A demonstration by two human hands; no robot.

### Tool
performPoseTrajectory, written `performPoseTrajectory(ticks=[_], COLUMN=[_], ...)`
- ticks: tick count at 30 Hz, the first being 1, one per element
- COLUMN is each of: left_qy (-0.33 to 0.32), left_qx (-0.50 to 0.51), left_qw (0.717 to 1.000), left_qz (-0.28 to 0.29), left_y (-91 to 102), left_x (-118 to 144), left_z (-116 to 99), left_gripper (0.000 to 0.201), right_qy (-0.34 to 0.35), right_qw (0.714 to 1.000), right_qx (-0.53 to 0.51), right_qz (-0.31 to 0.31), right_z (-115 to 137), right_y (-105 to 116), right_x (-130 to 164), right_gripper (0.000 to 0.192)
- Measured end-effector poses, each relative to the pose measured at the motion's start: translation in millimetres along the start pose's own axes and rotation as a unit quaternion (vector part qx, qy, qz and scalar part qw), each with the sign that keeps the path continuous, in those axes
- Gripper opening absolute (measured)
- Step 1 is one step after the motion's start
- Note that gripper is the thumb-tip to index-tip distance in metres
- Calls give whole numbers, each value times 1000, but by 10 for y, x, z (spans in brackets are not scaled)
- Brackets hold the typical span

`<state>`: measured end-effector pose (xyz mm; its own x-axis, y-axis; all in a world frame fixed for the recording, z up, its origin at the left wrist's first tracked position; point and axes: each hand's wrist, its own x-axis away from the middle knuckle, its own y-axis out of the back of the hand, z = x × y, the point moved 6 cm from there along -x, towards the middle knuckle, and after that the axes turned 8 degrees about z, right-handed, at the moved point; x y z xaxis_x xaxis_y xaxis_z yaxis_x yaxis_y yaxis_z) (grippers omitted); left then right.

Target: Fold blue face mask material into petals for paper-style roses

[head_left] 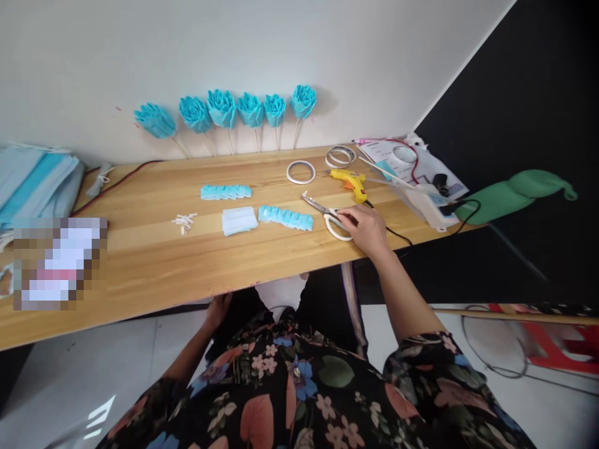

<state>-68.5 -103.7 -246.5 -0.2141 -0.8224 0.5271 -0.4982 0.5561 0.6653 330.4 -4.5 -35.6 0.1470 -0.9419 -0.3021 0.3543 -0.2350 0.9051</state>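
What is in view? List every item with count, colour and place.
Blue paper roses on sticks: six, leaning on wall.
Pleated blue strips: two, table centre.
Pale folded sheets: one stack, between strips.
Small white bits: a cluster, left of stack.
White tape rings: several, far right.
Yellow glue gun: one, beyond the scissors.
White-handled scissors: one, right edge.
Wooden table: one.
Right hand: on the scissors' handle.
Left hand: below the table edge, empty as far as visible.
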Motion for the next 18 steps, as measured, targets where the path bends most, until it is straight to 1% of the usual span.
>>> performPoseTrajectory(ticks=[2,3,4,6,7,8,9,10,12,14,18], left_qy=[30,26,6,-79,-125,-152,-168,-181,-206,-239,-301], left_qx=[-15,-25,-34,-24,4,40,73,97,129,155,118], left_qw=[999,999,999,994,984,972,961,954,945,937,933], left_qz=[-9,-4,14,77,126,174,205,219,220,201,158], left_y=[-74,-85,-78,1,64,150,261,389,641,871,1280], left_x=[124,203,291,500,620,739,847,942,1087,1193,1328], left_z=[112,110,61,-175,-337,-496,-653,-808,-1086,-1308,-1600], left_gripper=[43,46,50,46,47,47,48,48,46,43,38], right_qy=[6,11,15,17,16,16,20,33,63,91,140], right_qw=[1000,1000,1000,1000,1000,1000,1000,999,998,995,986], right_qx=[-3,-3,-3,-2,-3,-4,-6,-11,-19,-30,-50], right_qz=[14,20,23,15,4,-7,-16,-18,1,33,76], right_z=[6,20,42,115,170,239,325,428,648,848,1139], right_y=[7,19,42,114,158,200,233,249,229,162,19], right_x=[-24,-32,-36,-29,-20,-10,-2,2,-8,-43,-156], right_gripper=[21,22,22,23,23,24,24,25,26,25,25])
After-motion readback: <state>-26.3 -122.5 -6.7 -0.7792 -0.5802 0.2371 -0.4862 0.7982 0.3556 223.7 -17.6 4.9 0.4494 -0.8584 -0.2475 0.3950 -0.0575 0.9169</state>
